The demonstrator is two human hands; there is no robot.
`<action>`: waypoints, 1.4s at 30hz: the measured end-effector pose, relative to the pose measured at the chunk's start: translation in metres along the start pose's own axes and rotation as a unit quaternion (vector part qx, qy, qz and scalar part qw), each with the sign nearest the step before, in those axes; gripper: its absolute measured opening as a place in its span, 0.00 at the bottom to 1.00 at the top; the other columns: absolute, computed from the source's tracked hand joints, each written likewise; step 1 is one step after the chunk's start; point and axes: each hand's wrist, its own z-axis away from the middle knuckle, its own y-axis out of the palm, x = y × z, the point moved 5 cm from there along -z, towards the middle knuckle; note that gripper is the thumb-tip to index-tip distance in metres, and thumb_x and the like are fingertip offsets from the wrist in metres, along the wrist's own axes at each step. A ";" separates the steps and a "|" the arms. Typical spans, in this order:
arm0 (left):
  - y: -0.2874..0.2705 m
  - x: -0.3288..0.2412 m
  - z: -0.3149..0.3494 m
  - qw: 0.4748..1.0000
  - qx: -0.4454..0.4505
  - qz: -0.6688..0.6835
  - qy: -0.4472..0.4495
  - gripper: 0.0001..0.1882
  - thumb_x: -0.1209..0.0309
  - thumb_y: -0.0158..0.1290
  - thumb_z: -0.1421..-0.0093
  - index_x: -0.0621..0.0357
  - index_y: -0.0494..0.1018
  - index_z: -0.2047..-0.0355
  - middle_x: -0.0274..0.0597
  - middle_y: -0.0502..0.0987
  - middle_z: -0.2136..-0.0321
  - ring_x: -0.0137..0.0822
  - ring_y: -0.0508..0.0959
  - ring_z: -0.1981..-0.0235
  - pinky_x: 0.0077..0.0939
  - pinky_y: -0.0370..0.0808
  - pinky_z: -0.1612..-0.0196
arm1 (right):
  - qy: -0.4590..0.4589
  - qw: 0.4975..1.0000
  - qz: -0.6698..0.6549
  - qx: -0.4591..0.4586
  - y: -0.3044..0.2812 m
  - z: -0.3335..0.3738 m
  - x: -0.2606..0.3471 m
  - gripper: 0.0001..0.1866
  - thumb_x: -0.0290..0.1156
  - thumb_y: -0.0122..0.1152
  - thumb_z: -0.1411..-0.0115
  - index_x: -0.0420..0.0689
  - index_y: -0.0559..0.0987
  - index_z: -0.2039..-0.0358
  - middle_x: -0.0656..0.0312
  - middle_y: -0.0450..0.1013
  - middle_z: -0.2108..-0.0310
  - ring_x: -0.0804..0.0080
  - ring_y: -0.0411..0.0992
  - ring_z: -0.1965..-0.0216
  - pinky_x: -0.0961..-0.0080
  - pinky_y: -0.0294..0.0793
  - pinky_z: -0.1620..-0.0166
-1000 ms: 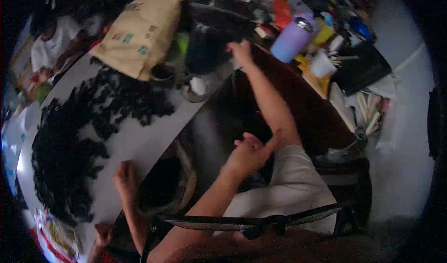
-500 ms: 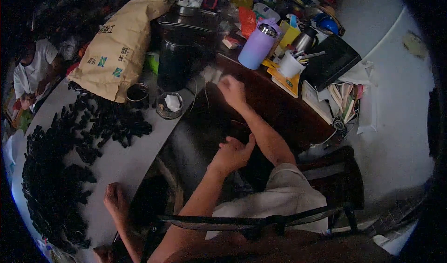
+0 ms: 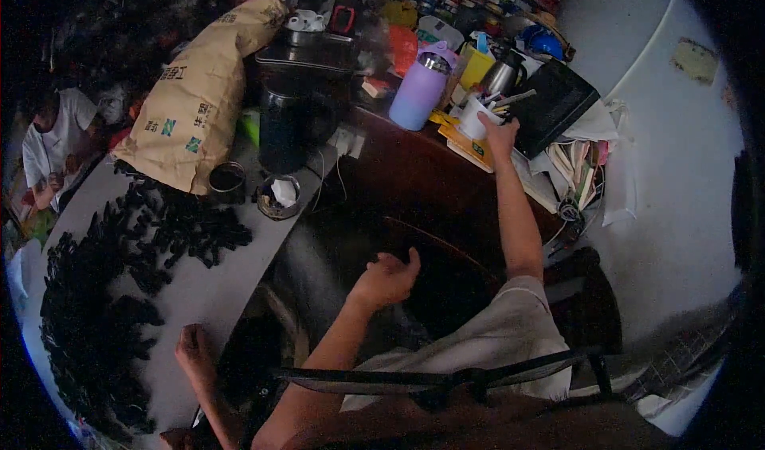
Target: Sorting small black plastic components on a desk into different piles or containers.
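My right hand (image 3: 501, 138) reaches to a white cup (image 3: 473, 119) of pens at the back right. Its thumb and fingers are spread at the cup's near right side, by the rim; whether they press on it I cannot tell. My left hand (image 3: 386, 281) hangs above the dark gap between the two tables, holding nothing, with one finger stretched out and the others loosely curled. Beside the cup stands a purple and blue bottle (image 3: 417, 93) with a handled lid. A yellow packet (image 3: 467, 149) lies under the cup.
Black small pieces (image 3: 96, 315) cover much of the grey table (image 3: 203, 291) at left. A brown paper sack (image 3: 187, 103), dark jug (image 3: 283, 127) and glass ashtray (image 3: 278, 197) stand beyond. Another person's hand (image 3: 194, 356) rests near the table's edge; a person (image 3: 60, 135) sits far left.
My right hand has swung right and away from me, from the dark table's left end to the pen cup. My left hand has shifted slightly, its finger still stretched. The view has turned slightly.
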 end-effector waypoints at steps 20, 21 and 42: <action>-0.010 0.013 -0.046 0.990 0.079 -0.096 0.070 0.17 0.76 0.50 0.37 0.66 0.76 0.48 0.41 0.80 0.78 0.33 0.79 0.72 0.32 0.78 0.56 | 0.046 0.997 0.060 -0.030 0.005 -0.007 -0.014 0.64 0.54 0.82 0.64 0.35 0.58 0.33 0.36 0.65 0.40 0.41 0.66 0.39 0.54 0.65 0.37; -0.015 0.011 -0.043 0.975 0.096 -0.155 0.127 0.13 0.76 0.49 0.37 0.66 0.80 0.55 0.41 0.80 0.78 0.33 0.79 0.72 0.30 0.78 0.58 | 0.057 0.996 0.059 -0.022 0.003 -0.005 -0.017 0.65 0.55 0.82 0.64 0.34 0.57 0.33 0.35 0.65 0.40 0.41 0.66 0.39 0.54 0.65 0.37; -0.014 -0.015 -0.025 0.997 -0.060 -0.010 -0.040 0.12 0.78 0.48 0.37 0.61 0.82 0.70 0.42 0.79 0.73 0.33 0.78 0.69 0.28 0.78 0.53 | 0.029 0.980 0.193 -0.042 -0.057 0.021 -0.047 0.64 0.63 0.78 0.59 0.43 0.54 0.31 0.41 0.59 0.35 0.43 0.64 0.38 0.43 0.68 0.42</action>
